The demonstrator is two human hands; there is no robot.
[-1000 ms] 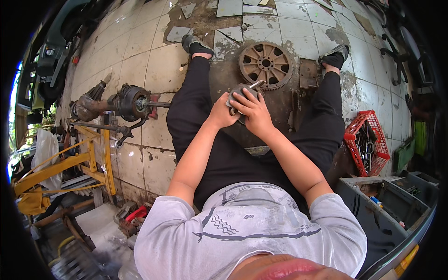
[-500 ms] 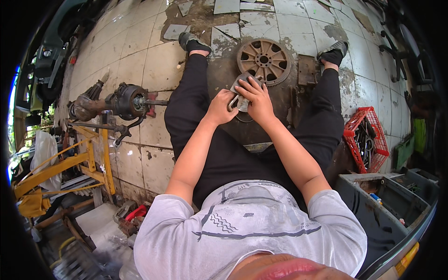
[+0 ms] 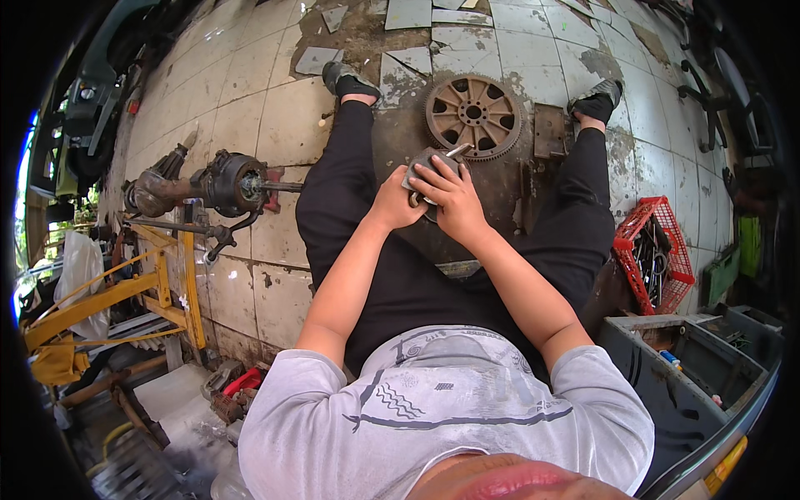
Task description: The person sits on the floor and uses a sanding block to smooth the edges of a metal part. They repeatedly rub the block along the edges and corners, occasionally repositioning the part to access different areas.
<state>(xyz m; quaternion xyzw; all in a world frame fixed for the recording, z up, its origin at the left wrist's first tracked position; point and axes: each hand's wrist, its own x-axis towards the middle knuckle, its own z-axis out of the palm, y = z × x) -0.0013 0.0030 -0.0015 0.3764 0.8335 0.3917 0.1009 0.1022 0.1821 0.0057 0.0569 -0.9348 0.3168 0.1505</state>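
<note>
Between my knees I hold a dark grey metal part with a short bright shaft [image 3: 460,151] sticking out of its far right end. My left hand [image 3: 395,201] is closed around its left side. Over the top of the part lies my right hand [image 3: 452,200], its fingers bent across it, hiding much of its shape. Just beyond the part, a large rusty toothed flywheel [image 3: 474,133] lies flat on the floor. A brown, flat metal plate [image 3: 548,131] rests to the right of the flywheel, beside my right foot.
At left, a rusty axle assembly [image 3: 223,185] sits over a yellow metal stand [image 3: 96,303]. To the right is a red plastic crate [image 3: 678,250] of tools, with a grey compartmented bin [image 3: 646,392] nearer me. Broken tiles [image 3: 408,14] lie at the far end.
The metal part has turned in my hands, and its shaft now shows plainly at the far right. My right hand has moved slightly left and nearer.
</note>
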